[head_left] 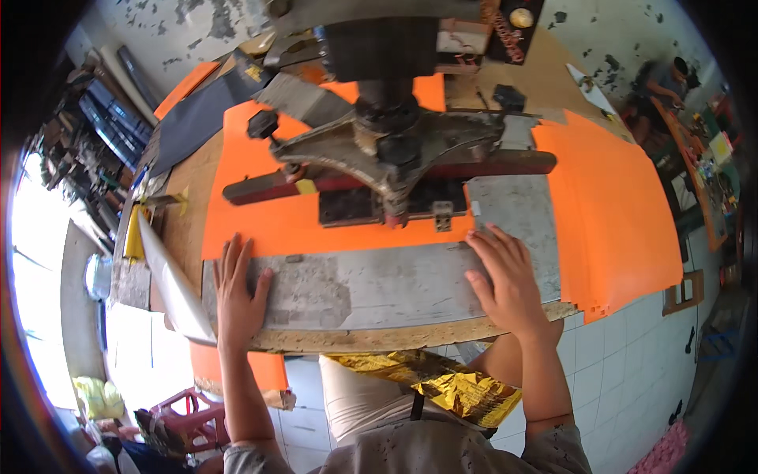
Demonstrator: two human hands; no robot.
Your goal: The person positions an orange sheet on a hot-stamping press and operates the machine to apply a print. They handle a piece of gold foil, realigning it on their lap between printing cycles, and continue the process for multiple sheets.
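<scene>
An orange sheet [260,225] lies on a grey metal plate [379,288], partly hidden beneath a press head [387,158] with spreading metal arms, a dark bar and black knobs. My left hand [239,296] rests flat, its fingertips on the sheet's near left edge and its palm on the plate. At the sheet's near right corner, the fingertips of my right hand [505,276] touch down with the fingers stretched and apart. Neither hand grips anything. A small block [294,259] sits on the plate close to the sheet's near edge.
A stack of orange sheets [612,221] stands to the right, overhanging the table edge. Crinkled gold foil [466,387] hangs at the front, over my lap. Dark sheet material [193,122] lies at the back left. A white curled sheet [174,280] leans left. Another person [667,83] is far right.
</scene>
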